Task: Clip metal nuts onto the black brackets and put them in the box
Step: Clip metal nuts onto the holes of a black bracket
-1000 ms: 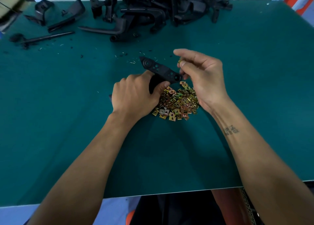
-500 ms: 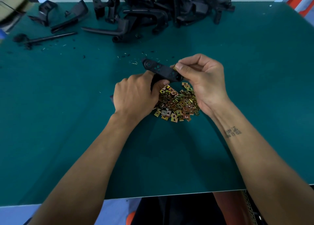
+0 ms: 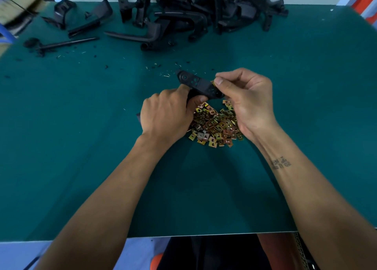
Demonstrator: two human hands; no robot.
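Note:
My left hand [image 3: 166, 116] grips the lower part of a black bracket [image 3: 196, 84], whose flat perforated end points up and to the left. My right hand [image 3: 247, 100] pinches a small gold metal nut [image 3: 214, 83] between thumb and forefinger against the bracket's right edge. Just below both hands lies a heap of gold and copper metal nuts [image 3: 215, 126] on the green table mat [image 3: 81, 147]. No box is in view.
A large pile of black brackets [image 3: 204, 12] fills the far middle of the table. Loose brackets [image 3: 91, 20] and a black rod [image 3: 63, 44] lie at the far left, with small debris around. The table's near edge [image 3: 204, 234] runs below my forearms.
My right hand has brought the nut from above the bracket's end down onto its right edge, fingers curling in. My left hand keeps the same grip; the view shifted slightly.

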